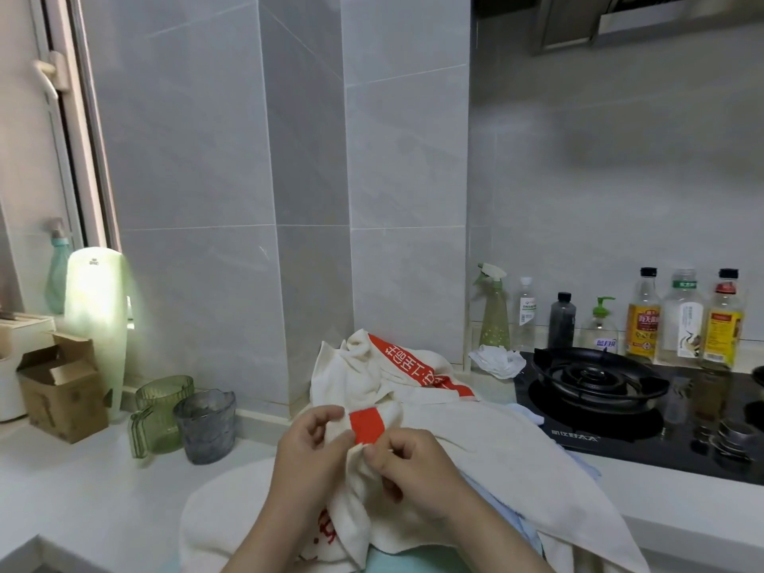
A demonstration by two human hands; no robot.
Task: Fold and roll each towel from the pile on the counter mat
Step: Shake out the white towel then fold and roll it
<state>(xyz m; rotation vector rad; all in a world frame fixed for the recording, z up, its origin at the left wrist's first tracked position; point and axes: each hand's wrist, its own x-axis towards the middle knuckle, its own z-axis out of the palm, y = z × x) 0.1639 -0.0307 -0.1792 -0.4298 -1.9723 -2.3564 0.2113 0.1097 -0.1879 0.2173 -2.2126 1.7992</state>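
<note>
A cream towel with a red band point(488, 457) lies across the counter in front of me. My left hand point(310, 452) and my right hand point(413, 469) both pinch its edge near the red band, close together and lifted slightly. Behind it, a pile of cream towels with red lettered stripes point(384, 374) leans against the tiled corner. Another cream towel point(223, 514) lies flat under my left forearm. A pale blue cloth point(508, 514) peeks out beneath the held towel. A turquoise mat edge point(413, 562) shows at the bottom.
A green glass mug point(159, 415) and a grey cup point(206, 425) stand to the left, with a cardboard box point(62, 386) further left. The black gas stove point(599, 382) is at the right, with several bottles point(645, 316) and a crumpled white tissue point(496, 359) behind it.
</note>
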